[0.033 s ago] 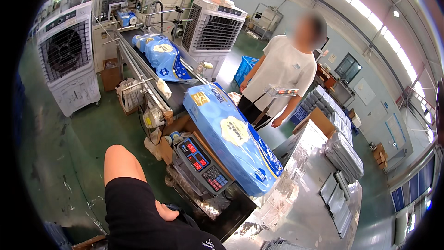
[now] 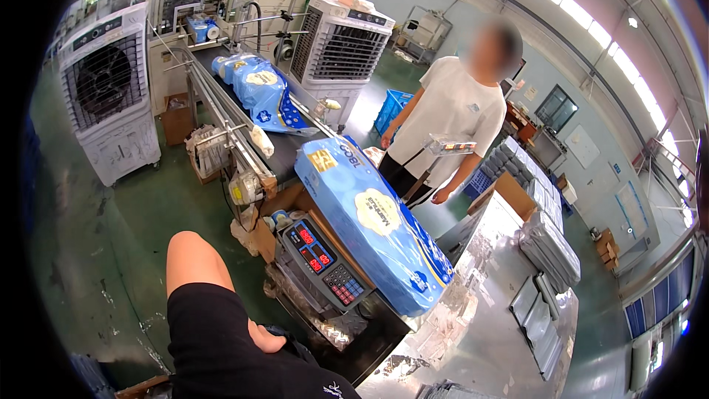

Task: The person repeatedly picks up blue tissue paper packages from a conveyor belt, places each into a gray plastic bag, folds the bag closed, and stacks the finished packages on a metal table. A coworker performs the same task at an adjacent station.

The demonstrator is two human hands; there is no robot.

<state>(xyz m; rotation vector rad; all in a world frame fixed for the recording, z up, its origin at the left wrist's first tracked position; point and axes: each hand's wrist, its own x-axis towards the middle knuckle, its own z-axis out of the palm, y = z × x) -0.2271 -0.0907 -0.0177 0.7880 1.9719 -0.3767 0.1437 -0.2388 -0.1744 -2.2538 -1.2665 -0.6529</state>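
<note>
Neither of my hands can be made out. A bent bare limb (image 2: 198,258) with black cloth (image 2: 214,332) comes in from the lower edge, and a small patch of bare skin (image 2: 267,337) shows beside the cloth; whether it belongs to a hand is unclear. In front, a large blue plastic-wrapped pack (image 2: 354,192) lies slanted across the near end of the conveyor and the weighing scale (image 2: 322,260), whose red digits are lit. Farther up the conveyor belt (image 2: 283,155) rests another blue wrapped pack (image 2: 258,92).
Across the table stands a person in a white shirt (image 2: 461,103), arms hanging. The metal table (image 2: 458,358) holds grey plastic bundles (image 2: 550,251) and an open carton (image 2: 513,196). Air coolers (image 2: 107,96) flank the conveyor, with a machine (image 2: 221,0) behind it.
Both blue packs sit very slightly farther right and nearer. The person across the table and the limb in black cloth have not visibly moved.
</note>
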